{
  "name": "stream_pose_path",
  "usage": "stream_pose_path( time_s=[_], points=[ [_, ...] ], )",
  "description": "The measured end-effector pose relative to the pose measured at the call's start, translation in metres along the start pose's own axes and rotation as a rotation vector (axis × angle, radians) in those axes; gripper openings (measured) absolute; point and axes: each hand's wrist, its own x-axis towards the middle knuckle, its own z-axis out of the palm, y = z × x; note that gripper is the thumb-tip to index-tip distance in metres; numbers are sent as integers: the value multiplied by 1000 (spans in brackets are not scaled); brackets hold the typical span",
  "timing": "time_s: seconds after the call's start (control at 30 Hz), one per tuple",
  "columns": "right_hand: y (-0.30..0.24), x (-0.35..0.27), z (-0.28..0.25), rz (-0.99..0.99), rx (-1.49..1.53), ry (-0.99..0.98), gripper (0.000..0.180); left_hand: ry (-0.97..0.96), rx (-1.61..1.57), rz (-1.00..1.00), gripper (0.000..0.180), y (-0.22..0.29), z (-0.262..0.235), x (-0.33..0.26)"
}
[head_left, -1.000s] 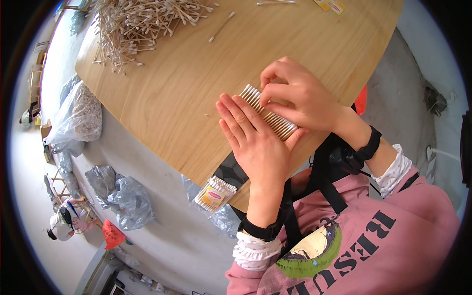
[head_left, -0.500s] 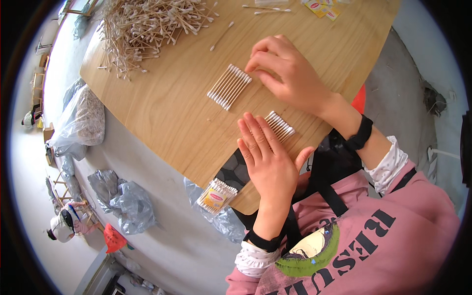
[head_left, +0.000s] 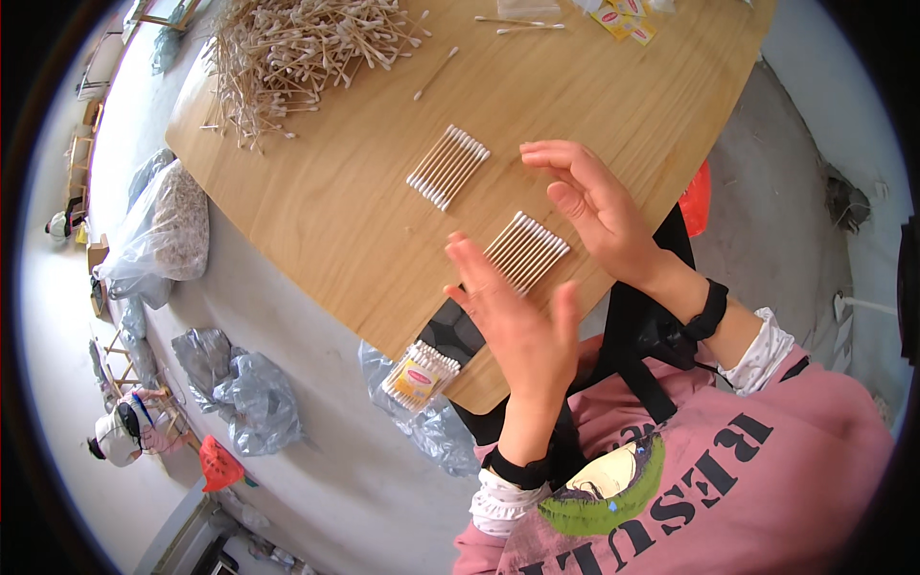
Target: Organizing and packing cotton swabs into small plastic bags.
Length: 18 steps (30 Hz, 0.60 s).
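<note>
Two flat rows of cotton swabs lie on the wooden table (head_left: 355,240). The nearer row of swabs (head_left: 529,251) sits between my hands, partly hidden at its left by my fingers. Over its left end hovers my left hand (head_left: 513,321), fingers stretched and thumb apart, holding nothing. To the right of it my right hand (head_left: 594,211) is raised with fingers extended and nothing in them. The farther row of swabs (head_left: 448,168) lies untouched by either hand. A large heap of loose swabs (head_left: 307,53) covers the far left part of the table.
A packed bundle of swabs with a yellow label (head_left: 419,376) stands at the near table corner by a dark patterned pad (head_left: 453,333). Yellow labels (head_left: 623,19) and a few single swabs lie at the far side. Plastic bags (head_left: 254,398) rest on the floor; a person (head_left: 125,431) is at left.
My right hand has drawn back from the farther row toward me and opened. My left hand has lifted and shifted slightly left, uncovering more of the nearer row.
</note>
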Motion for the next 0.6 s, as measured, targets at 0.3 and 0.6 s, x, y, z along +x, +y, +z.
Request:
stream_pose_path(
  time_s=[0.3,0.6],
  points=[
    [-19,-16,33,217,530,-31,39,498,-1315,-230,76,3,14,5],
    [-9,9,52,-280,-753,-161,47,655,-1364,-271,66,9,17,6]
  ],
)
